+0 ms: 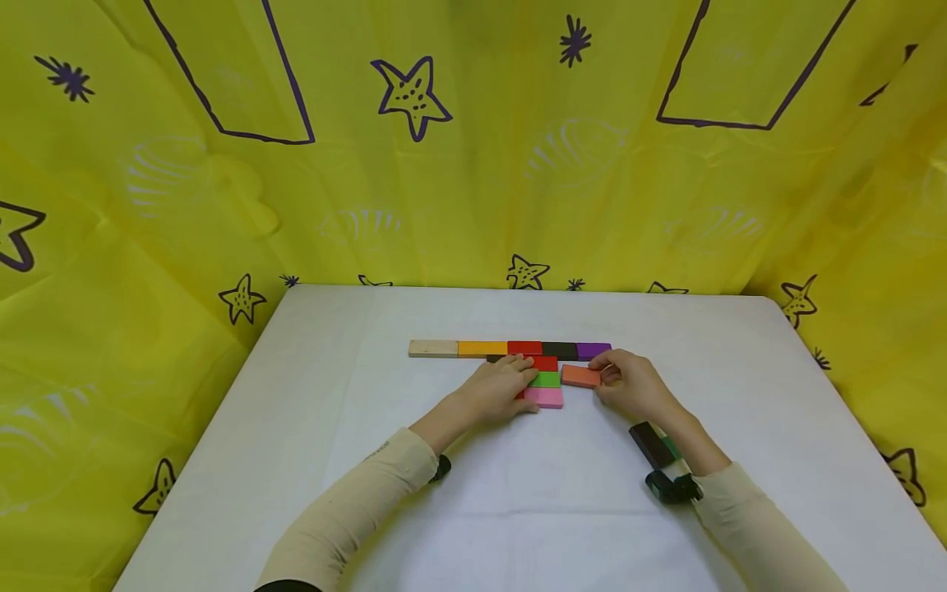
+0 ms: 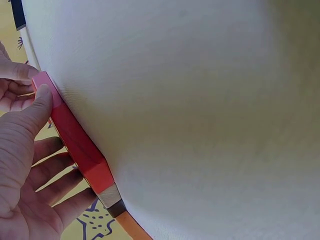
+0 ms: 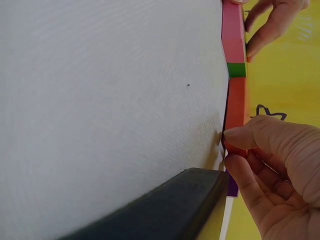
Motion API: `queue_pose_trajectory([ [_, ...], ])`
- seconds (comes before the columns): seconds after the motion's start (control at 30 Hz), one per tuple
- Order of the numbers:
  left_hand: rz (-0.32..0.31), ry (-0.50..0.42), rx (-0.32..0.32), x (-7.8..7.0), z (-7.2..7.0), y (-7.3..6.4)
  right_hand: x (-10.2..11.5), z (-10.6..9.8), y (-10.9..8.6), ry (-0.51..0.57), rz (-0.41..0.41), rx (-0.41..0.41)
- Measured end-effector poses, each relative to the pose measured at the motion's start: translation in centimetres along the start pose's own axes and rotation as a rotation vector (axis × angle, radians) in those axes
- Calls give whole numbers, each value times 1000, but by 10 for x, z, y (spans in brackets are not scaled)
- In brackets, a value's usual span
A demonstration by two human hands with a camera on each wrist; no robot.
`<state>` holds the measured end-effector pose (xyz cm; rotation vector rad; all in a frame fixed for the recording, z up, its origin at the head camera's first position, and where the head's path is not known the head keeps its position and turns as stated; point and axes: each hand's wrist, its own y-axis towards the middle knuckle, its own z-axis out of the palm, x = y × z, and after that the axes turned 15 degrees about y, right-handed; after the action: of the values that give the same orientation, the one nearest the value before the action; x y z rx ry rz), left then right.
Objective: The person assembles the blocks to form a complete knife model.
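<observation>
In the head view, the left hand (image 1: pixel 494 390) rests over a small group of flat rectangular blocks, its fingers spread across them. Out from under it show a red block (image 1: pixel 547 363), a green block (image 1: pixel 549 379) and a pink block (image 1: pixel 544 399); the rest is partly hidden. Its thumb touches the pink block (image 2: pixel 46 83) in the left wrist view. Thumb and fingers of the right hand (image 1: pixel 638 386) pinch the right end of an orange block (image 1: pixel 580 376). That block lies level, just right of the green one.
Behind the group runs a row of blocks: plain wood (image 1: pixel 433 349), yellow-orange (image 1: pixel 482 349), red (image 1: pixel 524 348), black (image 1: pixel 560 351) and purple (image 1: pixel 593 351). Beside the right wrist lie a black block (image 1: pixel 651 445) and a green block (image 1: pixel 672 446). Yellow patterned cloth (image 1: pixel 473 181) stands behind the white table (image 1: pixel 355 321).
</observation>
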<state>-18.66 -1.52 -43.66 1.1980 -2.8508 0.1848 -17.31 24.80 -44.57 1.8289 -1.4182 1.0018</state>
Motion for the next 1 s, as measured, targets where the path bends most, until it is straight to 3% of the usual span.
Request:
queue_pose_trajectory([
  [0.37,17,10,-19,1,1,0,4,5,5,-15,24,-27],
  [0.7,18,-1,-16,2,2,0,5,9,8,-20,-24,-73],
  [1.0,21,-10,-12,2,1,1,6,12,11,-40,-8,-92],
])
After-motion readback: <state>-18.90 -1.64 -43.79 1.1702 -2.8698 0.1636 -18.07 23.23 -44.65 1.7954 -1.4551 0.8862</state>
